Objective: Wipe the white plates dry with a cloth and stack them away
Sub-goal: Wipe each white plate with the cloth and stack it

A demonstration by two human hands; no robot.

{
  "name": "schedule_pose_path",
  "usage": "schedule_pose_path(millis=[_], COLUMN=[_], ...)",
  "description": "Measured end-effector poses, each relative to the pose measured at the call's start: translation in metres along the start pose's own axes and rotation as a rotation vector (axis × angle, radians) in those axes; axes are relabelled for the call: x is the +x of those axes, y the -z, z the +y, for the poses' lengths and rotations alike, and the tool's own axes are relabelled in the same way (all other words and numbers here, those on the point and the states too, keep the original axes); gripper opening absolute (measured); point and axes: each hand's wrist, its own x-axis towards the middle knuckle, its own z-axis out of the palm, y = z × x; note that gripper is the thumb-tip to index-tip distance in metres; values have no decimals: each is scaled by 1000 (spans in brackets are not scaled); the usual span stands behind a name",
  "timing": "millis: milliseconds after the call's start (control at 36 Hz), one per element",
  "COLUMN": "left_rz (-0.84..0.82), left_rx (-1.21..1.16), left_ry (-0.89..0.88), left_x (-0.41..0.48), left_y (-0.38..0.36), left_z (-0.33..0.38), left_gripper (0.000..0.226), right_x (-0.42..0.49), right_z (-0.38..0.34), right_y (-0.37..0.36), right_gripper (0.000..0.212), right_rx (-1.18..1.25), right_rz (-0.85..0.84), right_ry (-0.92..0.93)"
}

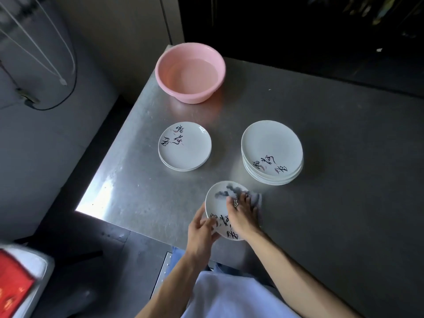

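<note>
Near the table (137,191) edge, the left hand (202,228) grips the plate (218,203) by its rim; the right hand (241,216), fingers flat, presses the cloth (255,198) onto it. The short left stack (184,146) is probably dried; the taller right stack (271,152) apparently remains.

Black brush characters, too cursive to read, mark the left stack (190,153), right stack (268,143) and near plate (216,203); gold marks on the red packet (13,288) are blurred.
</note>
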Motion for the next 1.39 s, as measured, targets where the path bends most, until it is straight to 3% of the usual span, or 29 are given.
schedule_pose_path(millis=[83,139,194,250,333,389,444,500,556,611,694,778,861,889,1000,1056,1139,1222,1306,1389], left_rz=[112,125,68,24,67,23,-36,-75,-107,-74,-4,80,156,168,63,85,82,-38,-51,-21], left_rx=[28,78,112,97,46,102,175,211,208,131,-27,-89,30,77,106,67,60,131,169,106], left_ry=[-2,-2,-27,-39,19,17,9,6,9,18,13,-11,-34,-31,-45,-52,-25,-63,-61,-36], left_x=[2,6,3,0,1,0,-1,-2,-2,-1,2,3,6,6,0,0,2,0,-2,0], left_y=[-2,-1,-1,-1,0,0,-1,-1,1,2,0,-4,-4,-4,-5,-3,0,-3,-2,6], left_z=[0,-1,-1,-1,-1,2,2,1,0,-2,-4,-1,2,3,6,0,-2,1,2,1], left_gripper=[11,19,14,4,33,42,41,27,31,34,40,45,11,16,25,19,36,39,28,29], right_x=[-7,-17,-19,-12,0,1,-4,-13,-15,-7,3,4,-6,-11,-12,-1,5,-5,-15,-9], right_z=[-11,-12,-3,6,10,10,11,13,15,14,5,-9,-16,-15,-4,0,-2,-5,-4,-1], right_y=[-2,-7,-13,-13,-6,-6,-13,-16,-13,-9,0,5,2,1,-4,-1,5,-5,-8,-6], right_gripper=[66,55,50,50,56,63,63,55,49,49,59,64,63,60,49,50,60,61,51,50], right_rx=[264,346,209,12,-174,-153,-52,75,132,67,-83,-43,228,310,89,-32,-89,-93,76,-4], right_rz=[-56,-144,-230,-210,-31,6,-82,-202,-277,-254,-103,-43,-117,-142,-291,-243,-81,-141,-261,-238], right_ry=[177,412,518,494,184,52,169,405,520,468,203,60,162,240,493,397,107,253,454,397])
